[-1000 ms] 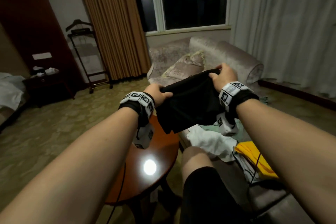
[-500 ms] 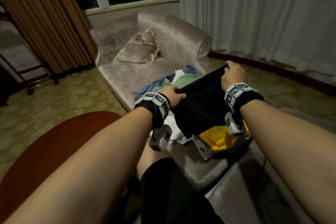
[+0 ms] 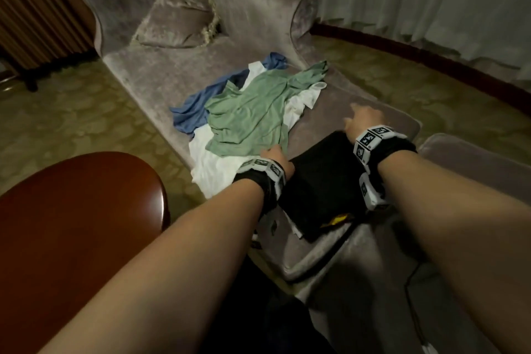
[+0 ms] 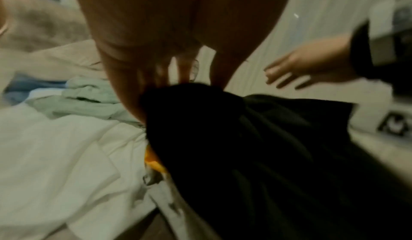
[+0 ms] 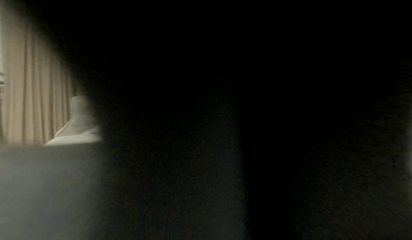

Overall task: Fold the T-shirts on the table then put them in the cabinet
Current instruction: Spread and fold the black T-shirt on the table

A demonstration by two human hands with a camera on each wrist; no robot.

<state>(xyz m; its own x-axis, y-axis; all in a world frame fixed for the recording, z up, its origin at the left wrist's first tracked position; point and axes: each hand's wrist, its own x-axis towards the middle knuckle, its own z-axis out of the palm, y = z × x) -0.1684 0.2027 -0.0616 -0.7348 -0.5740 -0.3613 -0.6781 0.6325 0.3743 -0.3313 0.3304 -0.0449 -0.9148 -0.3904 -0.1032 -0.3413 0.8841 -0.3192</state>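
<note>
I see the grey velvet chaise (image 3: 161,72) filling most of the head view, with the round wooden table (image 3: 71,224) at my lower left. A loose heap lies on the seat: the green T-shirt (image 3: 247,115) on top, over the white T-shirt (image 3: 212,164) and the blue T-shirt (image 3: 192,109). Nearer me, the folded black T-shirt (image 3: 321,181) rests flat on the cushion, covering a yellow T-shirt (image 3: 339,219) whose edge peeks out. My left hand (image 3: 277,156) sits at the black shirt's far left corner, fingers (image 4: 183,67) extended down onto the fabric, gripping nothing. My right hand (image 3: 363,121) is spread flat past the far right corner, holding nothing.
</note>
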